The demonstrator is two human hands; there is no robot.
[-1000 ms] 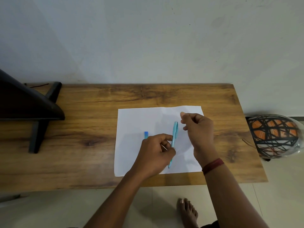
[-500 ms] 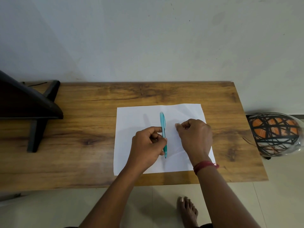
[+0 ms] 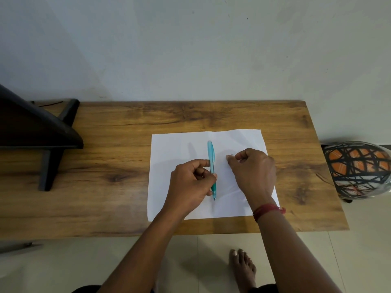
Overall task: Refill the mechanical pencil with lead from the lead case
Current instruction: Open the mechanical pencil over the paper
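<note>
A teal mechanical pencil point(image 3: 211, 159) is held in my left hand point(image 3: 190, 185), its tip pointing toward me and its back end pointing away, just over the white sheet of paper point(image 3: 175, 149). My right hand point(image 3: 252, 172) rests low on the paper to the right of the pencil. Its thumb and forefinger are pinched on a small pale piece point(image 3: 231, 155) that is too small to identify. The blue lead case is out of sight, probably behind my left hand.
The paper lies on a wooden table point(image 3: 118, 166) against a grey wall. A black stand point(image 3: 42, 134) takes up the table's left end. A ball in a plastic bag point(image 3: 357, 168) sits off the right edge. My bare foot point(image 3: 243, 269) is on the floor below.
My left hand turned the pencil from leaning right to nearly straight and moved it up the paper, covering the blue case. My right hand came down from mid-air onto the paper.
</note>
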